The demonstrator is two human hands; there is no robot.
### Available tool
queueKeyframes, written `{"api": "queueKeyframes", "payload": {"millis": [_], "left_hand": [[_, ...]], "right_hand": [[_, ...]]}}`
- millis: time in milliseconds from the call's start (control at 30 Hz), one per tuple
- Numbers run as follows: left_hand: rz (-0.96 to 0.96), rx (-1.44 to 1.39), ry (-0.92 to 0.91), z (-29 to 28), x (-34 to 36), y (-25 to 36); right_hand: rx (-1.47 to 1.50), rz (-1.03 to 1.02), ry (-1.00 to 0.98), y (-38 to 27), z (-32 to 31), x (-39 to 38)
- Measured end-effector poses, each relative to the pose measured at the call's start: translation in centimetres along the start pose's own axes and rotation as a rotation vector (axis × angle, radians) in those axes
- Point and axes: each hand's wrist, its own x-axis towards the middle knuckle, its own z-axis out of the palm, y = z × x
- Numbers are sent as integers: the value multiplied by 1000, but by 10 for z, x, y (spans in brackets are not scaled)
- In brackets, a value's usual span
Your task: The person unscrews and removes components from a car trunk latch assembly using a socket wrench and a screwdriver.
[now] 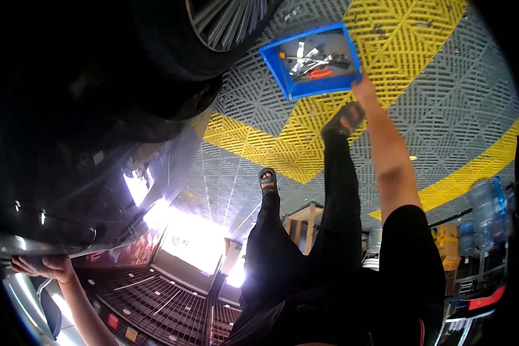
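My right hand (364, 92) is closed on the near right corner of a blue plastic bin (320, 89), which sits low over the floor tiles; whether it touches them I cannot tell. Inside lie silver metal tools (301, 55), a tool with a yellow end (282, 56), dark-handled pieces and red-handled pliers (319, 74). Far out to the left, my left hand (45, 266) rests against the edge of a dark, glossy car (69, 173), thumb apart from the fingers. The fingertips are partly lost against the dark bodywork.
A car wheel (225, 23) stands left of the bin. Grey and yellow grid tiles (409, 46) cover the floor, with my sandalled feet (267, 179) on them. To the right are large clear water bottles (483, 205) and yellow-brown boxes (447, 245). A wooden stool (303, 222) appears between my legs.
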Motion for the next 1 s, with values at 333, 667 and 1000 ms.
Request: {"api": "queueKeyframes", "payload": {"millis": [333, 667, 1000], "left_hand": [[-279, -92, -57, -25, -40, 2], [-465, -280, -161, -89, 35, 7], [-886, -1055, -263, -170, 486, 229]], "right_hand": [[-246, -40, -159, 141, -124, -322], [248, 71, 210, 137, -529, -425], [474, 289, 380, 132, -734, -410]]}}
